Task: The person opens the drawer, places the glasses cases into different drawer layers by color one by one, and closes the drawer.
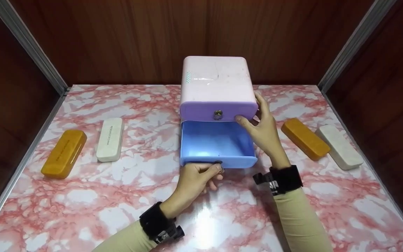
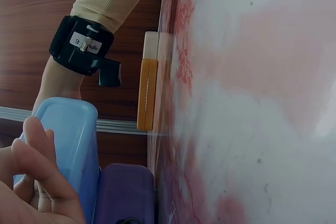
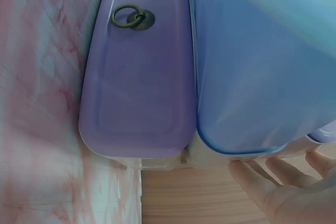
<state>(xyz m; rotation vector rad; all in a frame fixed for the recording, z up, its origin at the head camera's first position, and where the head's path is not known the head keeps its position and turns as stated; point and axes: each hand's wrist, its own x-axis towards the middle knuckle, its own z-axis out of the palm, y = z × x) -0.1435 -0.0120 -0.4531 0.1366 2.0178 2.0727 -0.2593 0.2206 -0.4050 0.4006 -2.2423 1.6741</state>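
A small pink cabinet [image 1: 217,78] with a purple upper drawer [image 1: 201,111] stands at the back middle of the table. Below that, a blue drawer [image 1: 219,162] is pulled well out, and no contents show inside it. My left hand [image 1: 198,178] pinches the ring pull at the blue drawer's front. The right hand [image 1: 266,131] grips the cabinet's right side, its thumb on the purple front and its fingers along the side wall. A lower purple drawer [image 3: 142,87] with a hanging ring pull [image 3: 126,17] sits closed in the right wrist view.
On the left lie an orange oblong case [image 1: 64,154] and a white one [image 1: 110,140]. Another orange case [image 1: 305,139] and a white case [image 1: 339,147] lie close together on the right. Wood-grain walls [image 1: 124,42] enclose the marbled pink table [image 1: 135,190].
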